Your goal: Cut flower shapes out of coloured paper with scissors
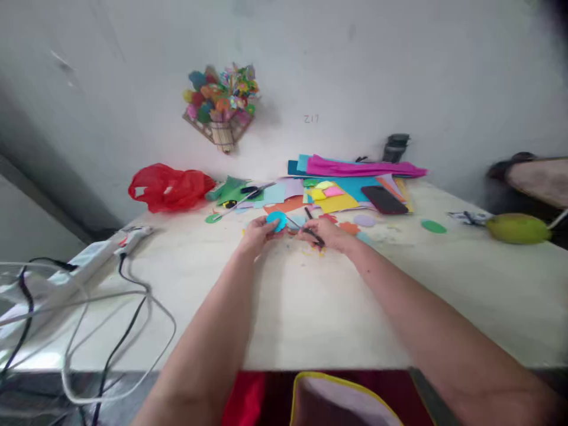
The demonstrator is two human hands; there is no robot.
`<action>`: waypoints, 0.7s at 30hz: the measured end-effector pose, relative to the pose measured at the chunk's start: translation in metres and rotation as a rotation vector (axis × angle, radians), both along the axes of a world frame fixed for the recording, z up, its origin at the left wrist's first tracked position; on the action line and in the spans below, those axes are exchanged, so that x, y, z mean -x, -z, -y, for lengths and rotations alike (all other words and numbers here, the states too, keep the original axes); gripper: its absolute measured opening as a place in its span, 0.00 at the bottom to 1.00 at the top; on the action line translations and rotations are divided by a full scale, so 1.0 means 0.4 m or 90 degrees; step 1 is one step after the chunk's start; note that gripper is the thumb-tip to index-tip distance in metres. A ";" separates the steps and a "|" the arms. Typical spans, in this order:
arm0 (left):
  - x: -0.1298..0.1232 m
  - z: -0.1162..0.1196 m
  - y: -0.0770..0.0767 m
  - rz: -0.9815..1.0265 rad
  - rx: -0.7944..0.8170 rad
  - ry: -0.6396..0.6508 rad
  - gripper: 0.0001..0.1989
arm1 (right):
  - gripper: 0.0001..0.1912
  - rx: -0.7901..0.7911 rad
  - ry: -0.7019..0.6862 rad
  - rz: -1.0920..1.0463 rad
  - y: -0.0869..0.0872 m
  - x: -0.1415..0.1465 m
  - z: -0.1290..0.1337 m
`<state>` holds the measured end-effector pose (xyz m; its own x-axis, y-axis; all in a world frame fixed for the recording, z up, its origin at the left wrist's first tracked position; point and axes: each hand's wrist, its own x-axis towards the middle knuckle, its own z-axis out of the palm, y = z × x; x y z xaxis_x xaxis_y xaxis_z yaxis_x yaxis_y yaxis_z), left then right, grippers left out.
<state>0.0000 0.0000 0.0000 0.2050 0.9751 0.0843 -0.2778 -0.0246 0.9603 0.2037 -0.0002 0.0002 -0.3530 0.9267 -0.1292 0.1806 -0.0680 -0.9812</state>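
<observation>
Between the fingers of my left hand point(256, 235) is a blue paper circle point(276, 221), held upright over the middle of the table. My right hand point(326, 234) grips dark-handled scissors point(314, 235), whose blades point left towards the circle's edge. Whether the blades touch the paper I cannot tell. Beneath and beside the hands lie orange cut-out shapes point(349, 228), a lilac paper oval point(364, 220) and small yellow scraps point(314, 251).
Coloured paper sheets point(337, 203), a dark phone point(384, 200) and a second pair of scissors point(252, 192) lie behind my hands. A red plastic bag point(171, 188) stands left. Cables point(146, 290) hang over the left edge beside a power strip point(89, 266). A yellow-green object point(518, 228) rests right.
</observation>
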 end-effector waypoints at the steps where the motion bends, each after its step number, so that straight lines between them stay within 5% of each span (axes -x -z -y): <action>1: 0.000 0.001 0.000 -0.003 0.004 0.010 0.18 | 0.07 -0.001 0.000 -0.007 0.000 0.001 -0.002; 21: 0.005 0.006 -0.002 -0.069 0.000 0.050 0.17 | 0.13 -0.116 0.032 0.012 -0.022 0.001 0.022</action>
<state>-0.0020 -0.0025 0.0009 0.2890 0.9556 0.0576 -0.1738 -0.0068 0.9848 0.2031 -0.0091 0.0089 -0.3052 0.9516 0.0358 0.1997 0.1008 -0.9747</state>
